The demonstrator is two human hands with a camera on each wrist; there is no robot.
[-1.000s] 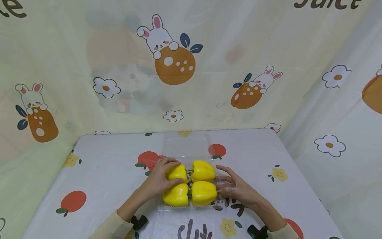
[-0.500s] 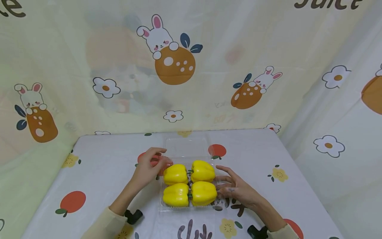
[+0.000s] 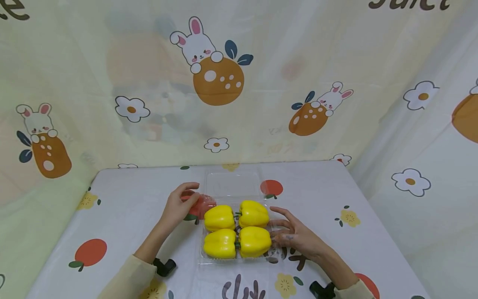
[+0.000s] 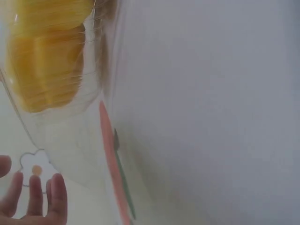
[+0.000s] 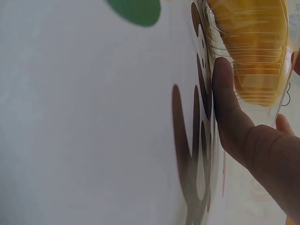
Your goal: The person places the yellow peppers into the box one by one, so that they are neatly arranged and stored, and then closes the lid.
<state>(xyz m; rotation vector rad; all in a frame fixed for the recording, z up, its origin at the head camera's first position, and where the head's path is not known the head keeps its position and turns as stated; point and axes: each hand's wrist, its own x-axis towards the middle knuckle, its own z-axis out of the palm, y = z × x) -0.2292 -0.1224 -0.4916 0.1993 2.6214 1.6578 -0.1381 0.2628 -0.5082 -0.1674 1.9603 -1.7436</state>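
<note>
Several yellow bell peppers (image 3: pixel 255 241) lie in two rows in a clear plastic clamshell container (image 3: pixel 214 261). Its see-through lid (image 3: pixel 234 184) is folded back flat behind them. My left hand (image 3: pixel 180 204) hovers just left of the container, fingers loosely bent and holding nothing; the left wrist view shows its fingertips apart from the plastic wall. At the right side, my right hand (image 3: pixel 295 236) touches the container with spread fingers. The right wrist view shows the thumb (image 5: pixel 223 77) against the ribbed side wall, low by the table, beside a pepper (image 5: pixel 258 51).
A white cloth with printed fruit and flowers covers the table (image 3: pixel 134 224). Behind it hangs a curtain (image 3: pixel 261 124) printed with rabbits, and another sheet (image 3: pixel 440 216) hangs along the right. Black wrist mounts (image 3: pixel 164 267) sit at both sleeves.
My left hand has let go of the far left pepper and moved left and away, clear of the container. The right hand and the peppers stay almost in place.
</note>
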